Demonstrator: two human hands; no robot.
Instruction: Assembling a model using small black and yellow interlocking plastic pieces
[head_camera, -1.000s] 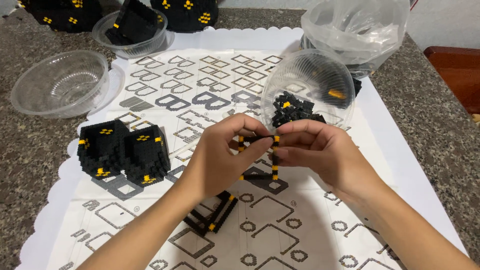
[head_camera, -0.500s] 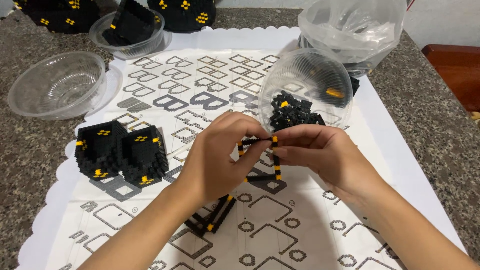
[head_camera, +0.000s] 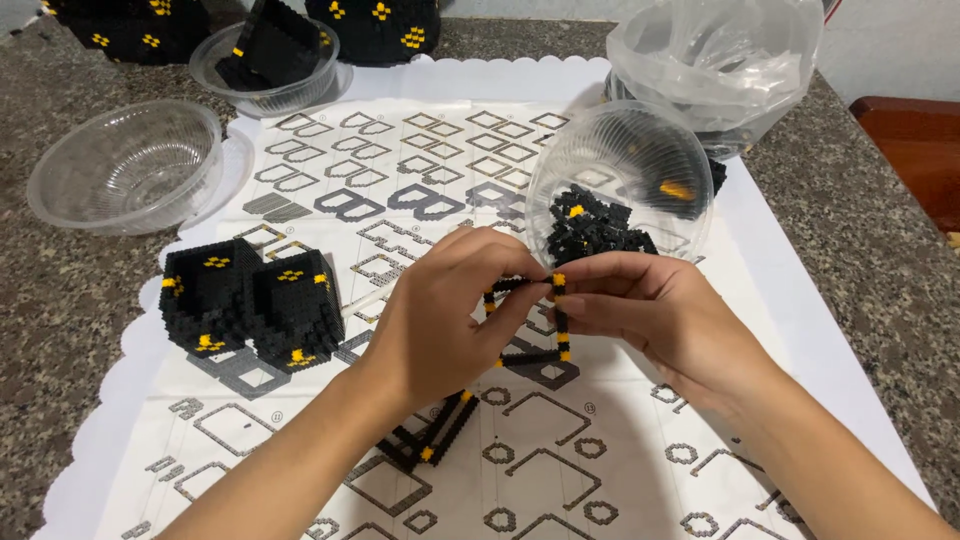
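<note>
My left hand (head_camera: 445, 315) and my right hand (head_camera: 665, 320) meet over the middle of the printed instruction sheet (head_camera: 420, 190). Together they pinch a thin square frame of black and yellow small bricks (head_camera: 545, 320), held upright; my fingers hide part of it. Under my left wrist lies a second black and yellow brick frame (head_camera: 435, 435) flat on the sheet. A tilted clear plastic bowl (head_camera: 625, 165) holding several loose black and yellow bricks rests just beyond my right hand.
Two built black blocks with yellow spots (head_camera: 250, 300) stand at the left of the sheet. An empty clear bowl (head_camera: 125, 165) sits further left. A bowl with black pieces (head_camera: 265, 60), more black builds (head_camera: 130, 25) and a clear plastic bag (head_camera: 715, 60) line the back. Granite counter (head_camera: 880, 230) surrounds the sheet.
My hands stay in the same place with the frame between them; only the fingers shift slightly on it. Nothing else has moved.
</note>
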